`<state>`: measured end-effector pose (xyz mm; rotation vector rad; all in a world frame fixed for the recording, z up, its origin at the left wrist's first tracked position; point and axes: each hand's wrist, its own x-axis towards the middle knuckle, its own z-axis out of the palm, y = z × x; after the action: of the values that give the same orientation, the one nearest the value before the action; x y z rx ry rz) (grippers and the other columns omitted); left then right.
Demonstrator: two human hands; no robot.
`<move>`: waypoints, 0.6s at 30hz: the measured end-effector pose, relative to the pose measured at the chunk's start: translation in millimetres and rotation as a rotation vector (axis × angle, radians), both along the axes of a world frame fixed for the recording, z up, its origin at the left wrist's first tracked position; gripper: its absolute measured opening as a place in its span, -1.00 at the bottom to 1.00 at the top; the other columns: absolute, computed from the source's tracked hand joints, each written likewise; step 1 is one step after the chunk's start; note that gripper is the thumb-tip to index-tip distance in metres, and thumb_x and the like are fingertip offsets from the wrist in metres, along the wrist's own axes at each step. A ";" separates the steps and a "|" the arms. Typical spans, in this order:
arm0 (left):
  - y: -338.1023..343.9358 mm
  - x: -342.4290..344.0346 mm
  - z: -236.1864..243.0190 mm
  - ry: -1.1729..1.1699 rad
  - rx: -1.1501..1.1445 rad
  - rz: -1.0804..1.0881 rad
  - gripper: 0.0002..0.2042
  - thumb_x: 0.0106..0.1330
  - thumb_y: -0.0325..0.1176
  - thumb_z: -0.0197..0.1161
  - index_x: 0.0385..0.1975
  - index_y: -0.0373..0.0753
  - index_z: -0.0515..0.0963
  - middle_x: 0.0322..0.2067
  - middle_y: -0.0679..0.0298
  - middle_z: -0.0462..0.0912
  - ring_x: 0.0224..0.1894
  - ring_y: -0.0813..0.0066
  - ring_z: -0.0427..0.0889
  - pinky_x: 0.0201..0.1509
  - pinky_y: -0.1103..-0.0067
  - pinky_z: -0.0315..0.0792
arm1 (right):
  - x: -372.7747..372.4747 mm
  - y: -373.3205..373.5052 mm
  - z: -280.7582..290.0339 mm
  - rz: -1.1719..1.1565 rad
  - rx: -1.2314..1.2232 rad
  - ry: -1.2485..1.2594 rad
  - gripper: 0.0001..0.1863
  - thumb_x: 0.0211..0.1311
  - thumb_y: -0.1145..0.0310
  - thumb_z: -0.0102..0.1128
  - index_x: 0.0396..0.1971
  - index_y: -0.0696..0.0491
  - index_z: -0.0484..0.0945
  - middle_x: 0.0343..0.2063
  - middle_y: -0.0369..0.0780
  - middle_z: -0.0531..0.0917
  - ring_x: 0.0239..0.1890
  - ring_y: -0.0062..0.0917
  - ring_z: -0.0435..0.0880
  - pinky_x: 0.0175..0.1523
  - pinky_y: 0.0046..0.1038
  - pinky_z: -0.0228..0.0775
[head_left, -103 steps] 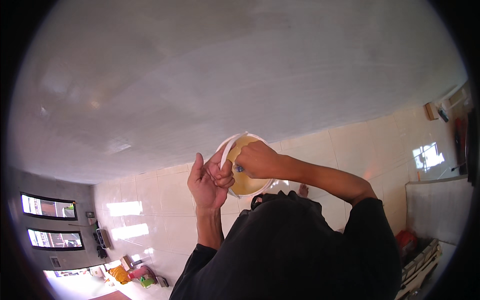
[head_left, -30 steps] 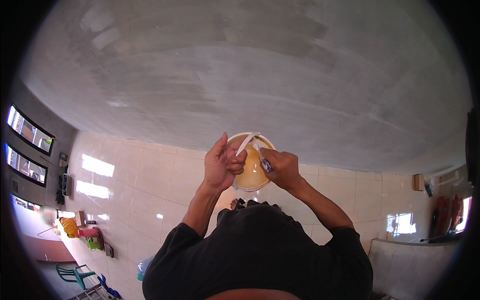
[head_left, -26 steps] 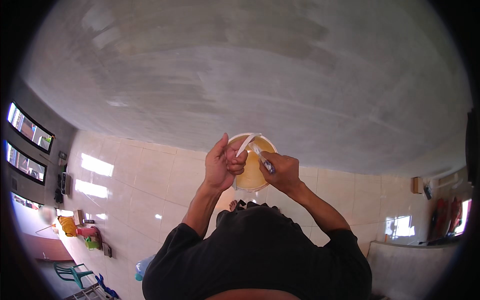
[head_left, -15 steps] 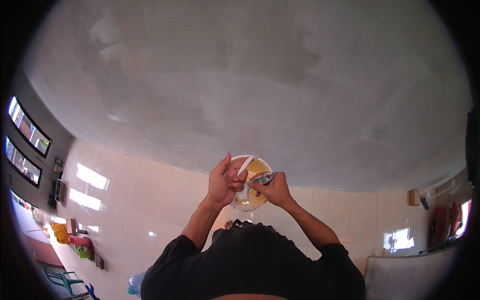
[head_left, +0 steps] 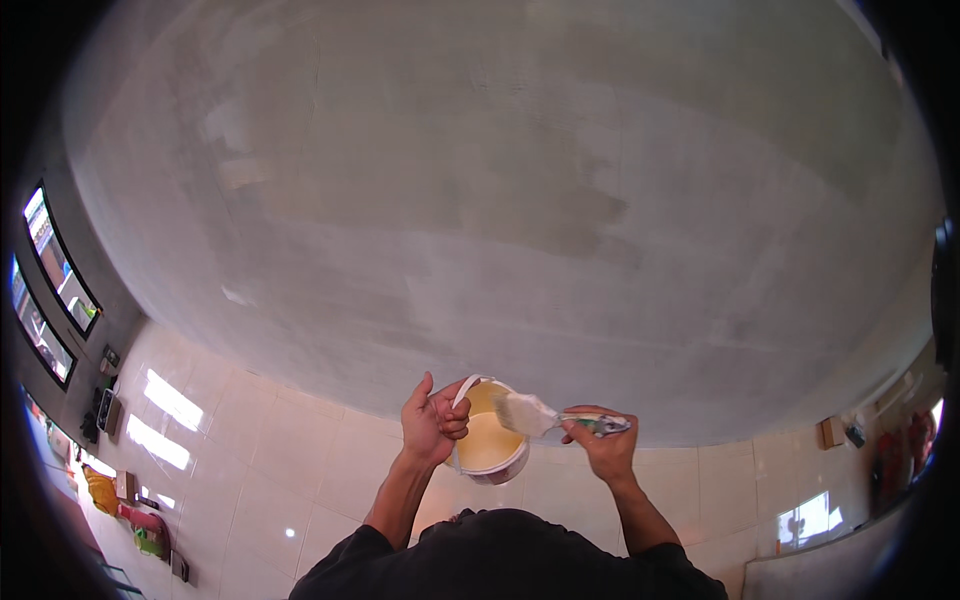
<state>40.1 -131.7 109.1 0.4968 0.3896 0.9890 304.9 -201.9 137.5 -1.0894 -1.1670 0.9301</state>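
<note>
My left hand (head_left: 430, 428) is closed around the white strap handle of a small bucket (head_left: 506, 470), thumb pointing up. The bucket hangs tilted, and a pale yellow liquid shows inside it. In my right hand (head_left: 608, 450) is a wide paintbrush (head_left: 532, 414), gripped by its handle. Its whitish bristles point left and overlap the bucket's right rim in this view; whether they touch it I cannot tell. Ahead of both hands rises a large grey wall (head_left: 480, 300) with darker, damp-looking patches.
Shiny light tiles cover the floor (head_left: 260, 450). Windows (head_left: 60, 260) are set in the left wall. Along the left lie a yellow bag (head_left: 100, 490) and other small items. A small brown box (head_left: 831, 432) stands at the right, near a low grey ledge (head_left: 820, 570).
The paintbrush has come up out of the bucket and moved right with my right hand. The view has tilted up toward the wall. My left hand still holds the bucket handle.
</note>
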 end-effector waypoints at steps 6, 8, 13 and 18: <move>0.0 8.8 -8.0 0.036 0.012 0.060 -0.26 0.52 0.21 -0.32 0.27 -0.41 0.39 -0.59 0.49 0.18 -0.67 0.75 0.02 -0.58 0.74 -0.05 | 73.6 61.7 68.6 -0.331 0.404 0.019 -0.79 0.22 0.46 0.29 -0.22 0.29 0.68 -0.44 -0.14 0.73 -0.53 -0.51 0.70 -0.51 -0.59 0.30; 0.0 11.1 -14.6 0.055 0.017 0.074 -0.25 0.51 0.21 -0.31 0.27 -0.42 0.38 -0.58 0.48 0.22 -0.67 0.75 0.04 -0.58 0.75 -0.03 | 76.9 105.9 103.6 -0.337 0.538 0.078 -0.82 0.22 0.51 0.31 -0.21 0.25 0.70 -0.43 -0.19 0.75 -0.51 -0.57 0.72 -0.50 -0.62 0.30; 1.2 11.2 -25.9 0.106 0.043 0.134 -0.27 0.51 0.21 -0.30 0.22 -0.41 0.42 -0.59 0.48 0.22 -0.67 0.74 0.04 -0.59 0.73 -0.04 | 27.2 204.9 189.8 -0.231 0.628 0.120 -0.82 0.24 0.42 0.36 -0.23 0.21 0.73 -0.49 -0.23 0.75 -0.53 -0.64 0.70 -0.51 -0.62 0.31; -2.6 21.9 -25.2 0.149 0.012 0.202 -0.28 0.51 0.22 -0.28 0.19 -0.37 0.44 -0.62 0.50 0.16 -0.69 0.75 0.00 -0.59 0.74 -0.07 | -13.5 263.8 218.2 -0.140 0.718 0.143 -0.82 0.21 0.41 0.43 -0.27 0.20 0.75 -0.49 -0.23 0.76 -0.51 -0.60 0.73 -0.44 -0.63 0.43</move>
<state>62.0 -134.2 83.9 0.5508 0.5760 1.1535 291.4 61.9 355.7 -0.5027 -1.1543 0.4069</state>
